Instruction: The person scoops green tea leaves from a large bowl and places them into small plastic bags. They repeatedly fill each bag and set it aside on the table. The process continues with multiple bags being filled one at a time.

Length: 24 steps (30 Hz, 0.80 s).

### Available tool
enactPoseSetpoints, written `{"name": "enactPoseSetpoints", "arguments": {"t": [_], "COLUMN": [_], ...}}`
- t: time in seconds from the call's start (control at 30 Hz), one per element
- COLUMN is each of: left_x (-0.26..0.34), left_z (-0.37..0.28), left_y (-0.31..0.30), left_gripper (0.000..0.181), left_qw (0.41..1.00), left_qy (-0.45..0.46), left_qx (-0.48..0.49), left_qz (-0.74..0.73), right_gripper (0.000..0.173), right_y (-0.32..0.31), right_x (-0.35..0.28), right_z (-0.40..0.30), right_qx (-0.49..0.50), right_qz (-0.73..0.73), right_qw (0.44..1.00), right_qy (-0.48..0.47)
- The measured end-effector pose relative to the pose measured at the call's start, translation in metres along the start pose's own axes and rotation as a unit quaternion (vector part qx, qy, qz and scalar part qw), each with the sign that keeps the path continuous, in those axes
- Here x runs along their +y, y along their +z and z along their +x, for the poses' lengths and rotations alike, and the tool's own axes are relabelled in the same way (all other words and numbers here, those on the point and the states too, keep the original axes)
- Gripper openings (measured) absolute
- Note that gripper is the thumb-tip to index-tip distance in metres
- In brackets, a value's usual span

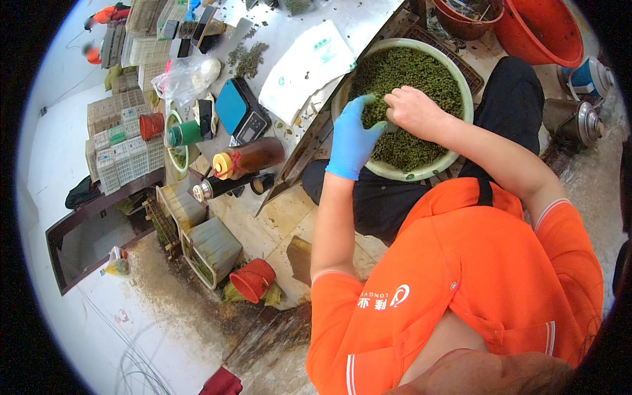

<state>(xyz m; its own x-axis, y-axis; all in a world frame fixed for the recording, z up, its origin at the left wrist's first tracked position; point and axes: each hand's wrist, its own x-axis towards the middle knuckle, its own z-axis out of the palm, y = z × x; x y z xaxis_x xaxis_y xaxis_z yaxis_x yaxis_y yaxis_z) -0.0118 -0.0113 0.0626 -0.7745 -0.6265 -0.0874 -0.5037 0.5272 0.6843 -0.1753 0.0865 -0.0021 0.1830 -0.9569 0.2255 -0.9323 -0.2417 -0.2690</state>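
A pale green round tub point(466, 98) full of small green berries or buds point(414, 66) stands between my knees. Over its left side is my left hand point(353, 136) in a blue glove, thumb and fingers spread apart, nothing seen between them. My bare right hand point(412, 111) hovers just right of the glove, above the green heap, its fingers curled with tips pinched together. Whether a small thing sits in that pinch is hidden. Between the two hands, a whitish patch shows low in the tub.
A worktable edge borders the tub's left, carrying white printed bags point(308, 69), a blue-topped scale point(242, 111) and an amber bottle point(252, 158). Red tubs point(543, 32) and a metal flask point(572, 121) stand right. Below the table are a red bucket point(253, 280) and grey bins point(215, 249).
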Motion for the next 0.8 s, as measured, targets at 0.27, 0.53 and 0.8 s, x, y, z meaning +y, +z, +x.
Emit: {"name": "enactPoseSetpoints", "arguments": {"t": [0.27, 0.53, 0.8], "left_x": [0.02, 0.035, 0.017], "left_z": [-0.008, -0.013, -0.015], "left_y": [0.016, 0.003, 0.021], "left_gripper": [0.054, 0.073, 0.048], "left_qw": [1.0, 0.999, 0.996], "left_qy": [0.011, -0.022, -0.039], "left_qx": [-0.012, 0.027, 0.0], "left_qz": [0.002, -0.018, -0.086], "right_gripper": [0.007, 0.009, 0.009], "right_y": [-0.007, -0.009, -0.004], "right_x": [0.002, 0.011, 0.012], "right_z": [-0.024, -0.037, -0.04], "right_qx": [0.014, 0.049, 0.049], "right_qz": [0.072, 0.108, 0.118], "right_qw": [0.997, 0.992, 0.991], "right_qy": [0.015, 0.032, 0.049]}}
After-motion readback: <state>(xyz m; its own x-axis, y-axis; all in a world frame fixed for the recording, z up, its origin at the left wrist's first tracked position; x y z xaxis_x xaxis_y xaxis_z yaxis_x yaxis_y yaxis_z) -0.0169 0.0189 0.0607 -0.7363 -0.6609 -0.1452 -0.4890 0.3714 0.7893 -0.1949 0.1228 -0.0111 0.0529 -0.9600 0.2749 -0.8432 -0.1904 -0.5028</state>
